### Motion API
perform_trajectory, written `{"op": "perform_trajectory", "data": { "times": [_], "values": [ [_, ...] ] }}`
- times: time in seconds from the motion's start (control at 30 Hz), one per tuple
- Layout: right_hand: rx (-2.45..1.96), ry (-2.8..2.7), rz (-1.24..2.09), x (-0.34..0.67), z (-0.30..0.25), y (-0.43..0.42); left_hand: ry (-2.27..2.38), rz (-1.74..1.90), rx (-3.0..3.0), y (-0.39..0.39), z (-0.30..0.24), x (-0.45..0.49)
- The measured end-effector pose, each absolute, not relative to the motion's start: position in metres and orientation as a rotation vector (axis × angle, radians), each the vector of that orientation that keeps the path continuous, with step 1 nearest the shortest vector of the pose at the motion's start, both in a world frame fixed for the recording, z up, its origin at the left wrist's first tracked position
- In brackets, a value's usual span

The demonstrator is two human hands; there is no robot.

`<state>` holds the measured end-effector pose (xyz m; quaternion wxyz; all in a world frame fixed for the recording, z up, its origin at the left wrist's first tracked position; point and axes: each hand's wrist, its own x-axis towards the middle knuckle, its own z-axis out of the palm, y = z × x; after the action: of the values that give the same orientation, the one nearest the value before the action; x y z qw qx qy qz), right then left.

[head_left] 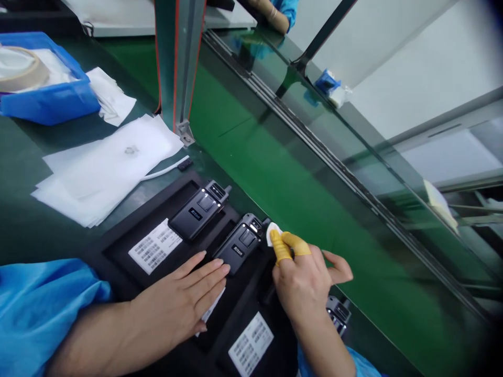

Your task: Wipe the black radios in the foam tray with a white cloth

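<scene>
My left hand (184, 301) lies flat with its fingers stretched out, the fingertips on the lower end of a black handheld radio (239, 245) marked "Riton". My right hand (304, 277), with yellow finger cots on two fingers, pinches a small white wiping cloth (272, 233) beside that radio's stubby antenna. A second, similar radio (198, 212) lies to the left in the black foam tray (118, 230). Barcode label sheets (251, 343) lie in the tray's recesses, one partly under my left hand. Another radio (338, 314) is partly hidden behind my right wrist.
White paper sheets (110, 165) and a white cable with a black connector (184, 163) lie beyond the tray. A blue bin (51, 107) holding a tape roll stands at upper left, near folded white cloths (110, 97). A metal post (183, 68) rises behind the green belt (251, 157). Another person's arm shows at the top.
</scene>
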<state>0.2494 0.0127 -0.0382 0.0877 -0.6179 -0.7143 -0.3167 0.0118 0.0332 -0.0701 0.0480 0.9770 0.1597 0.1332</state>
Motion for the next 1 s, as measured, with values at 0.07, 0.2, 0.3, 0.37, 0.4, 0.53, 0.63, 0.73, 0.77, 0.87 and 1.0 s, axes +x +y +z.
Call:
{"op": "perform_trajectory", "data": {
  "times": [0.07, 0.2, 0.3, 0.37, 0.4, 0.53, 0.63, 0.73, 0.77, 0.87, 1.0],
  "values": [
    [-1.837, -2.162, -0.867, 0.245, -0.041, 0.015, 0.491, 0.379, 2.979, 0.034, -0.069, 0.012],
    [-1.875, -2.118, -0.724, 0.248, -0.05, 0.011, 0.446, 0.279, 2.952, 0.035, -0.067, 0.013],
    [-1.895, -2.023, -0.736, 0.261, -0.047, 0.002, 0.439, 0.2, 2.917, 0.036, -0.068, 0.013],
    [-1.92, -1.983, -0.766, 0.268, -0.04, -0.002, 0.428, 0.148, 2.891, 0.036, -0.068, 0.012],
    [-1.931, -1.981, -0.777, 0.269, -0.036, -0.002, 0.425, 0.143, 2.882, 0.036, -0.069, 0.012],
    [-1.882, -2.009, -0.843, 0.256, -0.029, 0.01, 0.443, 0.175, 2.894, 0.033, -0.071, 0.011],
    [-1.82, -2.093, -0.86, 0.238, -0.035, 0.025, 0.485, 0.18, 2.918, 0.029, -0.074, 0.01],
    [-1.802, -2.161, -0.883, 0.227, -0.044, 0.035, 0.509, 0.203, 2.926, 0.028, -0.074, 0.01],
    [-1.809, -2.167, -0.876, 0.227, -0.046, 0.036, 0.505, 0.219, 2.93, 0.029, -0.073, 0.01],
    [-1.848, -2.106, -0.829, 0.231, -0.052, 0.034, 0.488, 0.263, 2.942, 0.031, -0.071, 0.011],
    [-1.829, -2.027, -0.821, 0.237, -0.054, 0.025, 0.471, 0.264, 2.957, 0.033, -0.069, 0.011]
  ]
}}
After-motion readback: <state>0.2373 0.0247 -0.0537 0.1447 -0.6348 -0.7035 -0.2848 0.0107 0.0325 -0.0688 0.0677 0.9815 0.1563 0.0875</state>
